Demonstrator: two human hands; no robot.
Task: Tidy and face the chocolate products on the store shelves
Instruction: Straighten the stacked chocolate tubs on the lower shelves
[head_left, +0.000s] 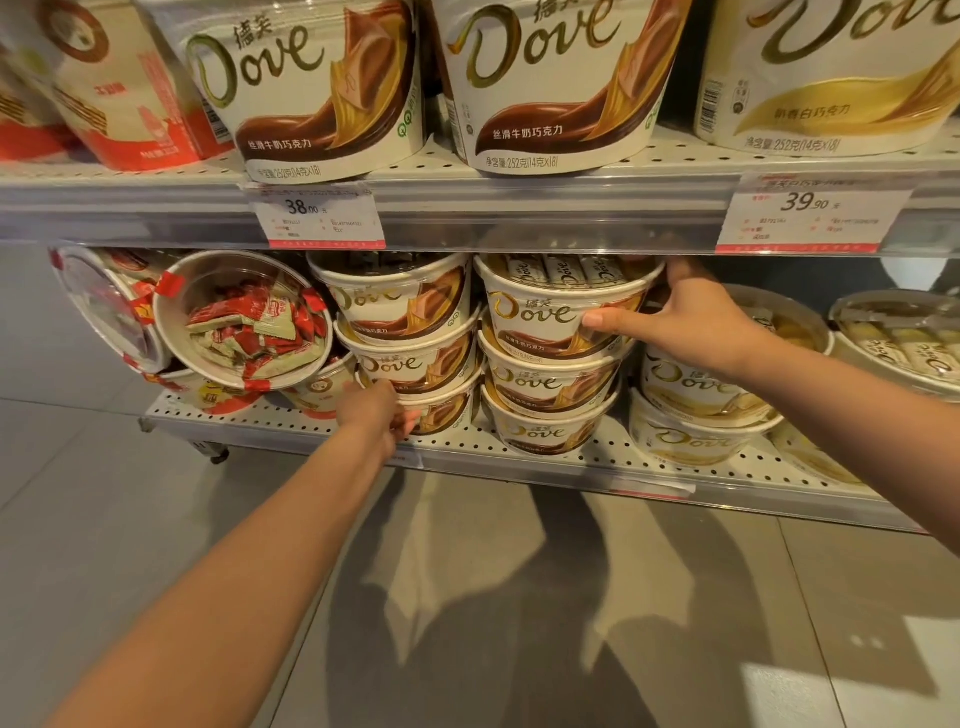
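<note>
Right thumb (602, 318) presses flat across the front of the top Dove tub (550, 312) in the right-hand brown stack, and the other fingers wrap round its far rim, so my right hand (691, 317) holds that tub firmly. It sits on two more brown tubs, on the lower shelf (587, 467). Over on the left, the fingers curl narrow round the rim of the bottom tub (441, 413) of the neighbouring brown stack; my left hand (376, 413) grips it just above the shelf edge. Beyond that hand, a red-taped tub of wrapped sweets (244, 319) leans tilted, its clear lid facing me. To the right, the pale gold Dove tubs (696, 410) are stacked beside my wrist. Above, a 38.00 price tag (319, 215) hangs on the upper shelf rail under larger Dove tubs.
</note>
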